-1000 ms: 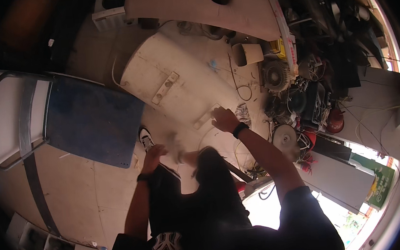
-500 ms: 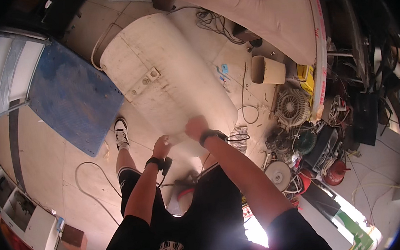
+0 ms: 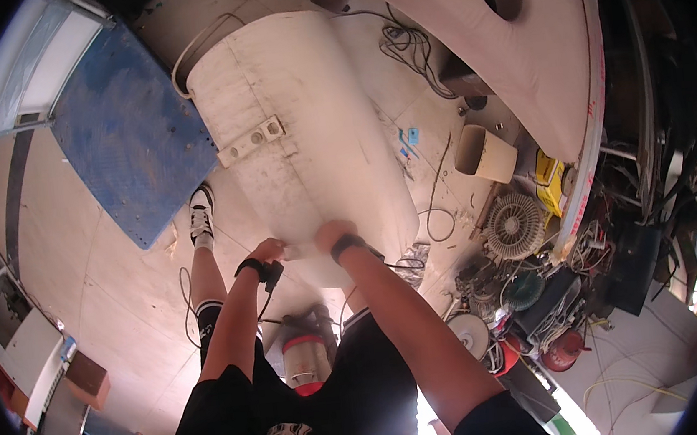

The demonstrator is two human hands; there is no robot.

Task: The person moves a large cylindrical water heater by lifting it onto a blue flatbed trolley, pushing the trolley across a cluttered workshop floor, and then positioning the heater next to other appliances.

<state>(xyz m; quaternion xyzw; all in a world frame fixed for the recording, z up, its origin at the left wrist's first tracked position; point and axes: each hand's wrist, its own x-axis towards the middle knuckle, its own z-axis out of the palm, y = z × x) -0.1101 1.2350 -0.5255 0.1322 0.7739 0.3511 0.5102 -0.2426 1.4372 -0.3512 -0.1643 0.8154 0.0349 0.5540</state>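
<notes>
A large off-white cylinder (image 3: 304, 104) lies in front of me, a strip bracket (image 3: 253, 140) with holes along its side. At its near end my left hand (image 3: 269, 250) has its fingers curled in at the edge; what they hold is unclear. My right hand (image 3: 335, 238) touches the same end a little to the right, its fingers blurred and hidden. Between my legs stands a metal cylinder (image 3: 304, 364) with red bands, among dark cables.
A dusty blue board (image 3: 126, 130) lies at left. A pink padded panel (image 3: 543, 64) with a hole is at upper right, above coiled cable (image 3: 404, 53), a cream bin (image 3: 485, 154), a wire fan guard (image 3: 513, 225) and piled scrap. White cabinets (image 3: 20, 333) line the left edge.
Both hands have come down and together at the cylinder's near end since a second ago. The view has shifted, showing the red-banded cylinder between my legs.
</notes>
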